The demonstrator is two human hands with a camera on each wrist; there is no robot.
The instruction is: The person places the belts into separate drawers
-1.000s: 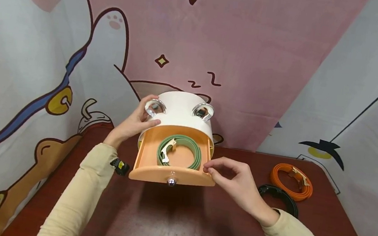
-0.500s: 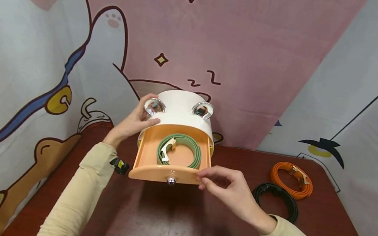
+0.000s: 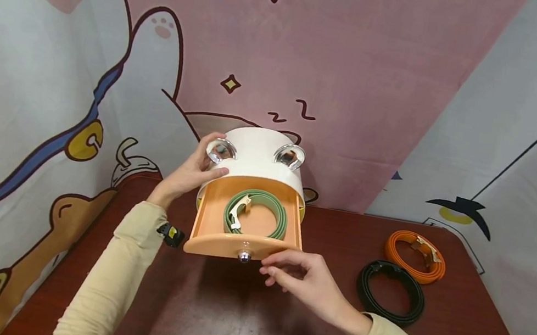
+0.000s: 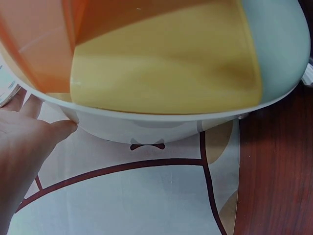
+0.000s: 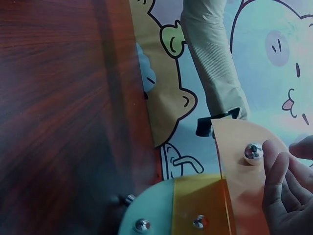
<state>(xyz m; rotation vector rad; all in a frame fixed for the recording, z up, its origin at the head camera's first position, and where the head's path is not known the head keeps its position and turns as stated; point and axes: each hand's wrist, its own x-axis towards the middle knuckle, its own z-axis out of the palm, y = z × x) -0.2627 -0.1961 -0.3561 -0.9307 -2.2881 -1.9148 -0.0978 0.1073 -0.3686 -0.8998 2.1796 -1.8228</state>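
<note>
Brace the white cabinet (image 3: 255,160) with your left hand (image 3: 190,172), its fingers spread along the side, and, since your right hand's (image 3: 311,281) loosely bent fingers pinch nothing beside the knob (image 3: 244,256), ideally ease the drawer (image 3: 215,246), mid-frame with its coiled green belt (image 3: 281,218), squarely.

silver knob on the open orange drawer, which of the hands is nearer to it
The right: the right hand is just to the right of the silver knob, while the left hand is farther back, against the white cabinet.
</note>
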